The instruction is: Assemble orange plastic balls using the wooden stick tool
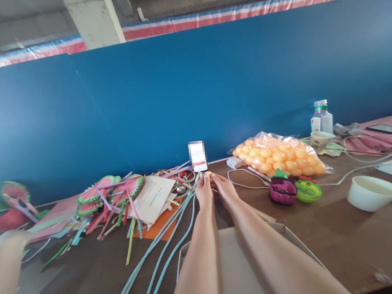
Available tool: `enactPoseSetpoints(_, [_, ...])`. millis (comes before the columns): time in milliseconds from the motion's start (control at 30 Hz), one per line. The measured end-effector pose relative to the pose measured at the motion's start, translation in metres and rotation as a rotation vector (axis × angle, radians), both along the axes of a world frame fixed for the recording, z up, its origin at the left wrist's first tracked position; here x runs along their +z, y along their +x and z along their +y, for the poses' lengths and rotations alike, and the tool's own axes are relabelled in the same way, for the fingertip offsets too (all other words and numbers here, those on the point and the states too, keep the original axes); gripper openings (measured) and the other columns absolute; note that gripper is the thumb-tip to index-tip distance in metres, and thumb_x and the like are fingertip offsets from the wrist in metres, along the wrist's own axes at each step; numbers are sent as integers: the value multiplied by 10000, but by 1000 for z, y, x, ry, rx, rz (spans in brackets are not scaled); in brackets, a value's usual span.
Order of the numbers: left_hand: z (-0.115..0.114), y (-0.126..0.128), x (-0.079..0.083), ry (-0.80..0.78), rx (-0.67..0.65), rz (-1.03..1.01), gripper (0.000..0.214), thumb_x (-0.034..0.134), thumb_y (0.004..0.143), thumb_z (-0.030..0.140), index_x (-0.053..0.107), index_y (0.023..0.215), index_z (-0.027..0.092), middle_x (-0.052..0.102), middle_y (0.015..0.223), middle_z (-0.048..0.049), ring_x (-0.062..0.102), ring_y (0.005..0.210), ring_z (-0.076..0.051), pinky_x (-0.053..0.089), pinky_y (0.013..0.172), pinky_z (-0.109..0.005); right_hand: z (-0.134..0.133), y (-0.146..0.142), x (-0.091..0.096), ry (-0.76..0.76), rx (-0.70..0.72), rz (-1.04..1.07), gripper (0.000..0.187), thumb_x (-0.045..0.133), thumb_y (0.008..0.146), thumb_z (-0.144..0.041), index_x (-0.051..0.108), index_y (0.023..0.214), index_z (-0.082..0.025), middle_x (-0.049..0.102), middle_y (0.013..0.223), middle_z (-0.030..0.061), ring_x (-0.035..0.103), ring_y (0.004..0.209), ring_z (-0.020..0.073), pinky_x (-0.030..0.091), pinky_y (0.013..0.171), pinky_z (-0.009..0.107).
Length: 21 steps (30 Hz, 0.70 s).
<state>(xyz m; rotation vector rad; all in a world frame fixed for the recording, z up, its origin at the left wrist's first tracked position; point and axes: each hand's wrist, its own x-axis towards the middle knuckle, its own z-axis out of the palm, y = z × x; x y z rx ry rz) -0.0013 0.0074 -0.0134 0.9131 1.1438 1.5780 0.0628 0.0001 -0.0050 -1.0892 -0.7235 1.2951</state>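
My left hand [204, 190] and my right hand [222, 185] are brought together in front of me, fingers closed in a pinch. A small orange ball [209, 175] shows between the fingertips, mostly covered by them. Several light blue cords [162, 229] run up the table to my left hand; whether its fingers grip them too I cannot tell. Just beyond the hands a phone [199, 165] is propped upright with its screen lit. An open shallow box [237, 258] lies beneath my forearms.
A clear bag of orange balls [280, 155], a purple pouch [282, 190], a yellow-green woven piece [307, 191] and a white bowl [374, 193] stand right. Paper fans [98, 193], strips and papers [152, 197] lie left. Another person's arm [7, 271] reaches in. A blue panel [190, 87] stands behind.
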Motion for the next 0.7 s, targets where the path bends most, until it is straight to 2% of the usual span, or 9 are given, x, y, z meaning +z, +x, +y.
enactPoseSetpoints(367, [-6, -1, 10, -16, 49, 94, 237, 585, 811, 318, 737, 903, 161, 699, 816, -61, 642, 761, -187, 494, 692, -280, 1, -1, 1, -27, -34, 0, 306, 635, 810, -326, 727, 1063, -181, 706, 712, 27, 605, 576, 126, 462, 506, 214])
enactPoseSetpoints(567, [0, -1, 1, -23, 49, 21, 254, 625, 797, 374, 732, 896, 166, 682, 789, -76, 630, 709, -196, 484, 626, -290, -2, -2, 1, -19, -6, 3, 377, 659, 802, -406, 700, 1093, -170, 720, 805, 54, 619, 605, 131, 449, 488, 211])
enactPoseSetpoints(700, [-1, 0, 1, 3, 41, -15, 249, 639, 789, 400, 727, 856, 177, 656, 729, -63, 603, 647, -184, 470, 587, -284, -3, -3, 1, 6, 13, 14, 375, 668, 797, -424, 704, 1079, -180, 712, 778, 43, 597, 573, 125, 427, 464, 207])
